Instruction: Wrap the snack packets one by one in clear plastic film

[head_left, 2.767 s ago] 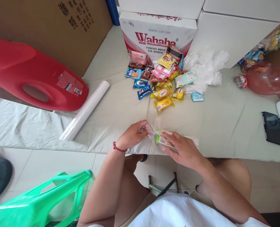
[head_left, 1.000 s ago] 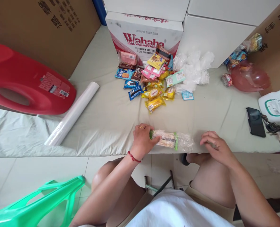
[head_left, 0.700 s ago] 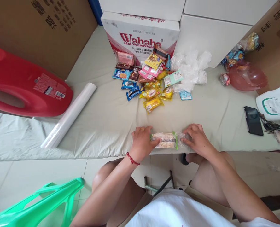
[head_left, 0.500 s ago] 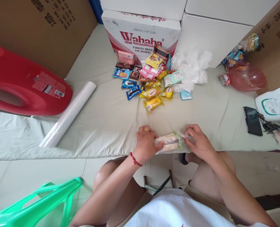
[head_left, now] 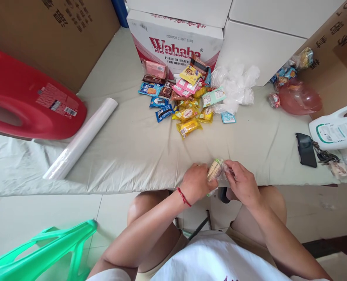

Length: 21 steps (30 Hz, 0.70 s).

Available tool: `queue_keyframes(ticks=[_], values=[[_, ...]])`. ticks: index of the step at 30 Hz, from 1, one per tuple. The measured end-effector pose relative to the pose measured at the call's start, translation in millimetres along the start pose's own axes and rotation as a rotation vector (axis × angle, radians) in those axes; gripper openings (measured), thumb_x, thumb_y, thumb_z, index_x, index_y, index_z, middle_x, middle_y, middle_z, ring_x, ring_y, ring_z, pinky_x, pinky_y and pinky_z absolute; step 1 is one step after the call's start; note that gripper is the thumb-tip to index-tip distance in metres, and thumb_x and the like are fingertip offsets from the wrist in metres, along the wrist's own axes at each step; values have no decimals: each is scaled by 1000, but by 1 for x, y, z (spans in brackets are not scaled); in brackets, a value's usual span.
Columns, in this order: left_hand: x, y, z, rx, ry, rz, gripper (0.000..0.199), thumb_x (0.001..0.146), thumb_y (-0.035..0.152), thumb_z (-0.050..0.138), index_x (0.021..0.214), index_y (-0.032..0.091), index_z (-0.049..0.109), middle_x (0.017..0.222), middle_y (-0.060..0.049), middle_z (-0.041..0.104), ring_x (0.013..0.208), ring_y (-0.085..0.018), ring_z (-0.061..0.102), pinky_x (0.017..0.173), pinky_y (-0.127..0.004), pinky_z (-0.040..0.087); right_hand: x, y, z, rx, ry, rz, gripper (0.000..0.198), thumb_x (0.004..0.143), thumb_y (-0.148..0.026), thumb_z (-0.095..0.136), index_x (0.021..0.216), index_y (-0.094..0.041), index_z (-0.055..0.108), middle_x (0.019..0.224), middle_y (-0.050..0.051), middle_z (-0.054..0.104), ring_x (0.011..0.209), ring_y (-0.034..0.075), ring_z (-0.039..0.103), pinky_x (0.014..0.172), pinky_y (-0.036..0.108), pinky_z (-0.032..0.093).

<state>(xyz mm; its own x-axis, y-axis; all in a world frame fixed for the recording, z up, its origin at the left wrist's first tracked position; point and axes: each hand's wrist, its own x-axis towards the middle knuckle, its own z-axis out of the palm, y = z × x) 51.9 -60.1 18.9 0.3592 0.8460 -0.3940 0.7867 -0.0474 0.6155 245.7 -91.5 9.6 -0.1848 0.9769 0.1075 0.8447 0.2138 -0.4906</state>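
Note:
My left hand [head_left: 197, 181] is closed around a layered, pale snack in a clear wrapper [head_left: 214, 170] with green at its end, just above the table's front edge. The snack stands tilted, and its lower part is partly hidden by my fingers. To its right, my right hand [head_left: 241, 182] pinches thin clear plastic film [head_left: 225, 168] at the snack's right side. Whether that film is part of the wrapper or a separate piece, I cannot tell. Farther back lies a pile of small packaged snacks [head_left: 188, 113] in yellow, blue, pink and brown wrappers.
Crumpled clear plastic [head_left: 235, 84] lies beside the pile, before a Wahaha carton [head_left: 176, 43]. At left are a plastic roll [head_left: 82, 136] and a red jug [head_left: 41, 97]. A phone [head_left: 306, 149], a white bottle [head_left: 334, 128] and a reddish bowl [head_left: 301, 97] stand right.
Both hands have come closer together, the left moving right with the snack. The snack has turned from lying lengthwise to a steeper tilt. The view has shifted slightly.

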Motion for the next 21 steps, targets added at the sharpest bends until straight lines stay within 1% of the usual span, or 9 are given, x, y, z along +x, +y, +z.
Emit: queue_keyframes(ticks=[2,4,7,10,13,15,17,19,21], values=[[3,1,2,-71,-1,10,15,83,36,62,80,22,65,80,-8,73,80,-28,70,65,-33,43,1,0,2,65,3,25,35,103,-28,42,130,-28,64,107,9,73,91,24,71,83,39,58],[7,2,4,-132,31,0,13,83,34,61,77,23,64,77,-4,73,74,-25,69,62,-31,41,3,-2,6,139,22,58,37,104,-31,42,132,-29,67,114,8,74,100,24,72,91,42,59],[9,4,6,-97,155,7,10,85,30,60,88,23,66,82,-5,74,78,-25,69,64,-32,42,2,-9,14,340,67,184,38,103,-39,48,134,-30,68,123,7,74,110,26,72,102,46,56],[10,10,8,50,280,-22,20,91,31,55,105,20,65,92,-10,73,83,-28,70,64,-33,43,1,-24,27,697,51,389,46,100,-53,55,139,-30,66,131,6,72,124,29,66,110,50,51],[11,17,12,173,321,-67,25,98,26,42,109,18,63,100,-15,70,85,-30,70,63,-35,44,6,-41,37,1076,36,549,52,95,-60,61,138,-31,65,139,4,68,137,27,57,112,48,50],[13,20,15,191,335,-65,28,100,21,35,107,17,62,103,-16,68,88,-30,70,65,-36,45,14,-48,39,1261,28,622,53,89,-60,69,132,-29,67,135,5,70,135,27,58,108,45,53],[14,22,19,136,331,-9,23,98,20,39,109,16,60,106,-17,66,91,-30,68,70,-38,48,25,-48,37,1364,7,678,51,83,-59,76,121,-26,72,124,6,75,124,29,65,99,42,58],[15,21,22,-2,324,88,24,91,22,52,114,16,57,107,-16,66,95,-30,67,77,-39,51,35,-42,34,1390,-18,721,46,78,-56,81,110,-23,74,108,7,78,110,29,70,89,40,60],[16,17,23,-235,320,178,35,84,19,59,119,17,54,103,-11,67,92,-26,65,81,-38,52,42,-31,31,1383,-21,742,44,74,-50,86,106,-22,74,98,5,79,98,26,72,84,37,60]])
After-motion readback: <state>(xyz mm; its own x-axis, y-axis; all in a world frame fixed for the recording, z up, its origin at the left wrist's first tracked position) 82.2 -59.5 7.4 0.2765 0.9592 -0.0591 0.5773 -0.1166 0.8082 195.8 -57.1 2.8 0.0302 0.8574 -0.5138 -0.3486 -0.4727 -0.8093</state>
